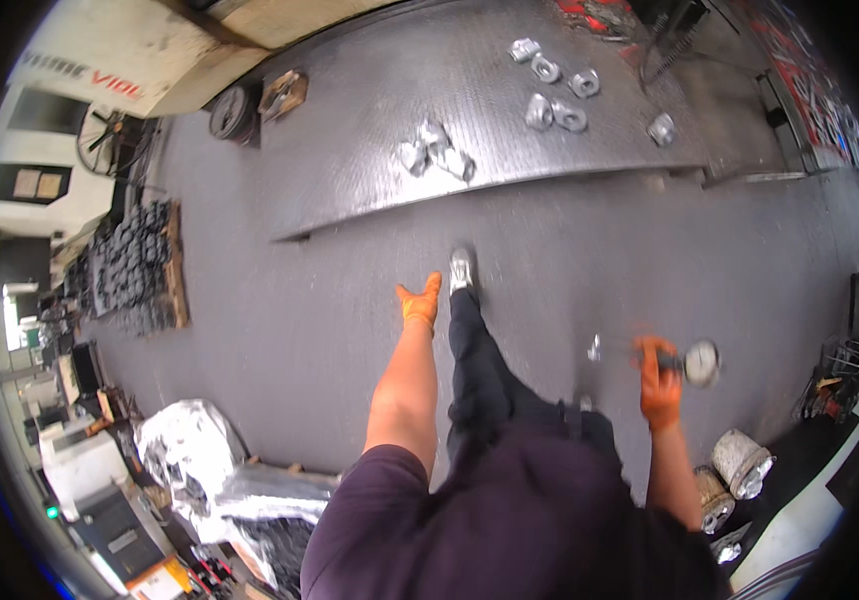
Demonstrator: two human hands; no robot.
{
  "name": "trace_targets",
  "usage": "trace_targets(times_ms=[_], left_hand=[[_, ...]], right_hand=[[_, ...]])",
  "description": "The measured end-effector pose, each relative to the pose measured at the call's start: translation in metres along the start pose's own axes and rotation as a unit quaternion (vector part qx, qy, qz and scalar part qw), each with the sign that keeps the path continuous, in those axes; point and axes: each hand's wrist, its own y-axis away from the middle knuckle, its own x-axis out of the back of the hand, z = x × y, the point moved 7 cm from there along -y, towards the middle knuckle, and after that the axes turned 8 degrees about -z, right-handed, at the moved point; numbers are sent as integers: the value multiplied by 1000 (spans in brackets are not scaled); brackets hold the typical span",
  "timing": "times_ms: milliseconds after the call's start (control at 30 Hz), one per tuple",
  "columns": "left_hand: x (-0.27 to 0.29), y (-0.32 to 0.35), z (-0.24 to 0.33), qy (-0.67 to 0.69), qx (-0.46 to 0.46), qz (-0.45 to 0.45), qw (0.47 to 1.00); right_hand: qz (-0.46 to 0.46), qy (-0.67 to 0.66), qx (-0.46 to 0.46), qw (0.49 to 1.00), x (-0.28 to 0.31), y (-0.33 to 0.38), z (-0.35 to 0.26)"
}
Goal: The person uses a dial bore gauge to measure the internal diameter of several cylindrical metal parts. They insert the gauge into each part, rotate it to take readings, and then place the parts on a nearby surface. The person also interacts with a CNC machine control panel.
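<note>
My left hand, in an orange glove, is held out over the floor with its thumb and fingers apart and nothing in it. To the right, my right hand, gloved in the same orange, is closed around a dial bore gauge. Its round pale dial points outward to the right, and a shiny metal tip shows on the left; motion smears the hand and the rod. Beyond my hands, several silver metal castings stand in a cluster on a grey bench. More ring-shaped castings sit farther right.
My shoe is on the grey floor, short of the bench edge. Dark parts are stacked on a pallet at the left. Foil-like wrapping covers something at lower left. Metal drums stand at lower right, and a red tool rack at far right.
</note>
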Motion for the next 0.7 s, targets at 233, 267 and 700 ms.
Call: trace_targets(times_ms=[233,267,700], left_hand=[[-67,-303,157,-5,18,1,1000],[-67,-355,196,3,17,-4,1000],[-103,-464,196,143,-62,-22,987]], right_hand=[[2,-210,-341,916,-97,-142,-37],[1,-212,-349,913,-118,-179,-40],[-51,-223,-407,884,-169,-293,-101]])
